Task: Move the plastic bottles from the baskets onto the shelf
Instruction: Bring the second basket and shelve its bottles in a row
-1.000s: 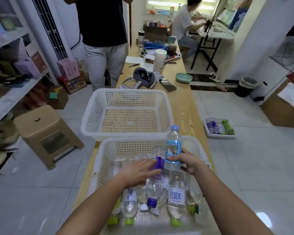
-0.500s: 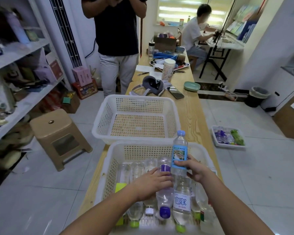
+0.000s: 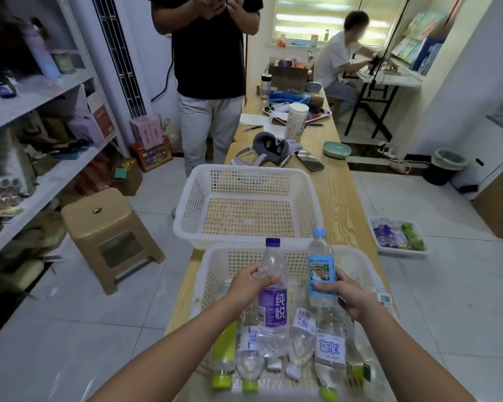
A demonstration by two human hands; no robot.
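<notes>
Fingers [image 3: 269,281] of the left hand [image 3: 249,285] are curled round the middle of a purple-label bottle [image 3: 272,306], and fingers [image 3: 324,286] of the right hand [image 3: 347,295] are wrapped round a blue-label bottle [image 3: 320,271]. Both bottles are held upright above the near basket [image 3: 208,274], in which more bottles [image 3: 330,348] are left lying. The shelf [image 3: 44,88] is seen at the left, beyond a stool [image 3: 99,216]. For this step, both bottles should probably be carried upright with a firm but gentle grip, since thin plastic is easily dented. A free spot on the crowded shelf should be chosen before they are set down, and the stool should be avoided.
</notes>
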